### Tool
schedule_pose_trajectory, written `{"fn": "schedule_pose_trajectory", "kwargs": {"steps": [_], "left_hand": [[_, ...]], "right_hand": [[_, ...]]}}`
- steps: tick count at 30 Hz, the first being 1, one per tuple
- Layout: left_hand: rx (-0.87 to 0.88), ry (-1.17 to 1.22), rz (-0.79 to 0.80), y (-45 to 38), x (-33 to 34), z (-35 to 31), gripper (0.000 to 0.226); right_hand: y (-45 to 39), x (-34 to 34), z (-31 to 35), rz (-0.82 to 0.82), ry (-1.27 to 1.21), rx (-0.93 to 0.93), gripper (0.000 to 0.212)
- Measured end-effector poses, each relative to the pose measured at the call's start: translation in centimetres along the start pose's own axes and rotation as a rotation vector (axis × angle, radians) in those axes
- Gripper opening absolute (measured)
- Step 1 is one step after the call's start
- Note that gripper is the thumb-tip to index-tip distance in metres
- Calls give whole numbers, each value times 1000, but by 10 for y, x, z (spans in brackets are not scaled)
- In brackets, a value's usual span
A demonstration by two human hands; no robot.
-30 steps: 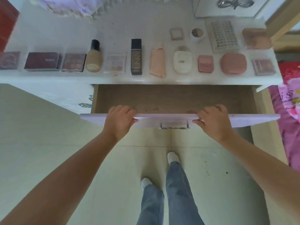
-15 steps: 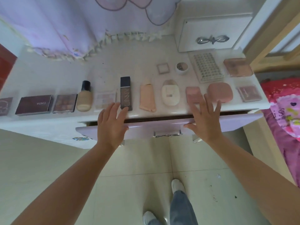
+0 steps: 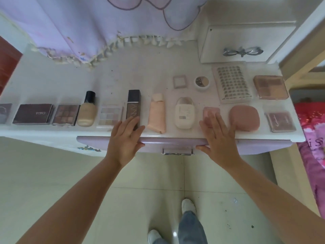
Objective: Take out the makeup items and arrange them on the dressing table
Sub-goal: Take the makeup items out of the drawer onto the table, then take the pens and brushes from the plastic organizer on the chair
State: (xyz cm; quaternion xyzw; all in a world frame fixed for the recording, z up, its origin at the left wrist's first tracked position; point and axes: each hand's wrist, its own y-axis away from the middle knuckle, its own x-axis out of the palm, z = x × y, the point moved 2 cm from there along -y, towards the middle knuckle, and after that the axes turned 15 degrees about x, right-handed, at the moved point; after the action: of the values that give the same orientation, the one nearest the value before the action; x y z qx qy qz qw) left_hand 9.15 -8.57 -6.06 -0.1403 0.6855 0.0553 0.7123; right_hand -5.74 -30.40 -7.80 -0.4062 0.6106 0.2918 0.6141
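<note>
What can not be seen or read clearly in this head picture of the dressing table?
- Drawer inside: hidden, only its front shows.
- Leftmost palette: cut off by the left edge.
- Small pink compact: partly hidden by the right hand.
- Dark bottle: lower end hidden by the left hand.
- Print on the white bottle: too small to read.
- Mirror: hidden by the lilac cloth.

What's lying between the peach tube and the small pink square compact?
In the head view, a white oval bottle lies between the peach tube and the pink square compact.
</note>
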Motion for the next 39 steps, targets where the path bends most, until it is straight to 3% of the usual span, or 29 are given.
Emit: {"fn": "schedule_pose_trajectory", "kwargs": {"steps": [7, 11, 15, 20, 24, 28, 33, 39], "left_hand": [[-133, 50, 160, -7, -16, -19, 60], [-440, 89, 130, 12, -41, -14, 55], [-725, 24, 149, 78, -86, 2, 52], [-1045, -63, 109, 226, -160, -9, 47], [-1351, -94, 96, 370, -214, -74, 51], [-1644, -122, 170, 522, -262, -193, 55], [-2034, -92, 204, 667, -307, -367, 56], [-2403, -117, 139, 779, -340, -537, 54]], "right_hand": [[-3, -14, 16, 122, -171, -82, 94], [-29, -62, 50, 100, -180, -170, 67], [-45, -113, 120, 105, -189, -377, 45], [12, -176, 260, 166, -204, -717, 51], [132, -233, 369, 151, -216, -983, 55], [299, -288, 442, 177, -238, -1214, 61], [514, -340, 480, 191, -260, -1535, 68], [736, -388, 497, 174, -254, -1891, 65]]}}
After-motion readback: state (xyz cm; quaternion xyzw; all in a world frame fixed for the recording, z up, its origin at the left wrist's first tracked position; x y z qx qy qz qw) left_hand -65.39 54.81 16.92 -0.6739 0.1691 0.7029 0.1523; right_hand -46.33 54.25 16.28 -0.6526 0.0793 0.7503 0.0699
